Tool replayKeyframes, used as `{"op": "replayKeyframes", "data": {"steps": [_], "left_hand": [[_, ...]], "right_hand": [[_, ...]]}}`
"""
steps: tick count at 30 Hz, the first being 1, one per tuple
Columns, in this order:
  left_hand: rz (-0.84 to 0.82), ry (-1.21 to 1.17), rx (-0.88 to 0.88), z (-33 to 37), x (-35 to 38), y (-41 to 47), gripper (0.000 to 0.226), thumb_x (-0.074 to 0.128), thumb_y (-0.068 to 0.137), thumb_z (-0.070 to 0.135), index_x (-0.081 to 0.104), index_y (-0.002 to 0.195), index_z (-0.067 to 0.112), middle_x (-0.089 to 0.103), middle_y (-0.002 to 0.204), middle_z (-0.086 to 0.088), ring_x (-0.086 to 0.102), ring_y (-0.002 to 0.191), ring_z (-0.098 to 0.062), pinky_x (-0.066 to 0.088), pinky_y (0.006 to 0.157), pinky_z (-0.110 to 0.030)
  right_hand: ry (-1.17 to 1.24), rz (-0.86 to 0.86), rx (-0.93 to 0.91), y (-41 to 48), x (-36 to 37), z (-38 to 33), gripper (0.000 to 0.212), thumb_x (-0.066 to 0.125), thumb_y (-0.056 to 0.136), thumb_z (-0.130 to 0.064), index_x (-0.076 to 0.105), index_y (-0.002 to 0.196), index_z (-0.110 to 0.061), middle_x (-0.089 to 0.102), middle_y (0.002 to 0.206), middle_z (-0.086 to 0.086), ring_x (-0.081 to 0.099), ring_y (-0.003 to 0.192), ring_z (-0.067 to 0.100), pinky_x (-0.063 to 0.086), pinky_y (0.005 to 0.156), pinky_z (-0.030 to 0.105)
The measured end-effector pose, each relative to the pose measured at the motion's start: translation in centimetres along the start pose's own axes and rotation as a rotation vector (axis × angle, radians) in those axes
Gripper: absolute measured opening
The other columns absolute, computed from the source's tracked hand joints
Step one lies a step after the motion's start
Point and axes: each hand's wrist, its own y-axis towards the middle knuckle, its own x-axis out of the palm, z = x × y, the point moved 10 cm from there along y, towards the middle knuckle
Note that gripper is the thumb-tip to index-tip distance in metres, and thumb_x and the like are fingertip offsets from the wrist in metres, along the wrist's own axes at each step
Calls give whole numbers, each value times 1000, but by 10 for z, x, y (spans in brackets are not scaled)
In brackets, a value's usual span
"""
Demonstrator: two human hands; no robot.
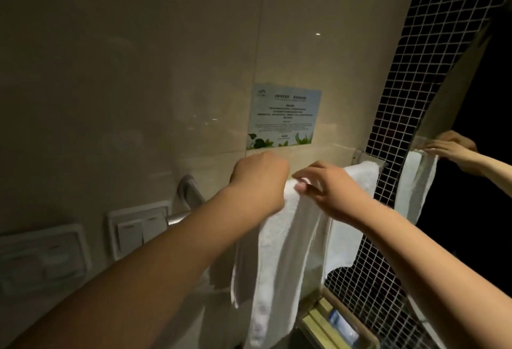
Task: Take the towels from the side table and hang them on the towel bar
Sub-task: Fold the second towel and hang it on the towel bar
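A white towel [282, 240] hangs over the metal towel bar [180, 217] on the beige tiled wall, draping down in long folds. My left hand [259, 177] is closed on the towel's top edge at the bar. My right hand [327, 190] pinches the same top edge just to the right, fingers curled over the cloth. A second white towel [357, 196] hangs on the bar farther right, next to the bar's right bracket [357, 154]. Most of the bar is hidden by cloth and arms.
A printed notice [284, 116] is stuck on the wall above the bar. Wall switches [138, 228] sit at lower left. A dark mosaic strip [401, 99] and a mirror [471, 127] are to the right. A tissue box [338, 323] sits below.
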Motion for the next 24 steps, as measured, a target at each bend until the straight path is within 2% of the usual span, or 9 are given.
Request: {"op": "replayKeyframes", "data": {"steps": [3, 6, 8, 12, 15, 16, 18, 21, 24], "left_hand": [[41, -7, -19, 0, -3, 1, 16, 74, 83, 18, 71, 98, 22, 66, 93, -1, 62, 80, -23, 54, 66, -35], [77, 49, -50, -3, -8, 6, 15, 70, 87, 14, 71, 98, 22, 65, 92, -1, 58, 76, -24, 45, 61, -34], [87, 90, -75, -9, -12, 11, 16, 67, 90, 10, 70, 101, 21, 60, 90, -2, 54, 74, -25, 42, 61, -34], [128, 118, -128, -22, -29, 17, 19, 58, 94, 3, 66, 107, 15, 64, 100, -8, 57, 82, -30, 40, 66, -34], [126, 160, -116, -17, -28, 14, 31, 50, 93, -6, 63, 113, 12, 65, 113, -11, 63, 99, -33, 40, 69, -35], [116, 155, -104, -14, -23, 10, 34, 49, 93, -6, 63, 118, 12, 63, 115, -12, 63, 101, -33, 40, 69, -36], [57, 119, -89, -13, -7, 6, 36, 53, 92, -3, 64, 121, 15, 63, 114, -10, 62, 98, -32, 43, 69, -36], [-12, 71, -73, -14, 10, 4, 13, 56, 97, 12, 69, 99, 14, 60, 87, -5, 56, 73, -24, 44, 60, -33], [-40, 125, -33, -7, 14, 3, 42, 49, 100, 54, 54, 83, 16, 48, 73, -2, 53, 71, -23, 38, 55, -32]], "right_hand": [[-65, 0, -16, 0, -2, 4, 37, 81, 81, -11, 74, 117, -17, 68, 114, 6, 65, 102, 27, 41, 83, 26], [-118, 43, -83, 7, -9, 0, 33, 74, 76, 7, 80, 101, -13, 72, 98, 9, 71, 88, 33, 47, 75, 26], [-143, 109, -129, 12, -22, -13, 27, 64, 76, 3, 81, 91, -12, 74, 89, 11, 70, 80, 37, 53, 72, 35], [-300, 344, -51, 29, -37, -29, 30, 48, 79, -21, 78, 72, -25, 68, 79, -1, 55, 76, 30, 32, 68, 37], [-92, 246, 56, 41, -17, -24, 30, 61, 78, 1, 80, 89, -19, 62, 95, 2, 61, 86, 28, 49, 75, 36], [-33, 190, 138, 38, -10, -16, 33, 62, 79, 5, 78, 97, -16, 56, 100, 1, 58, 88, 24, 47, 75, 32], [-25, 187, 238, 26, -3, 0, 34, 63, 80, 6, 72, 104, -16, 53, 99, 2, 56, 85, 24, 42, 70, 30], [-48, 250, 218, 10, -6, 2, 31, 59, 87, -5, 65, 115, -18, 68, 98, 9, 64, 88, 32, 51, 71, 39], [-45, 279, 131, 1, -15, -4, 25, 50, 100, -26, 66, 118, -17, 73, 92, 13, 65, 86, 35, 52, 71, 43]]}}
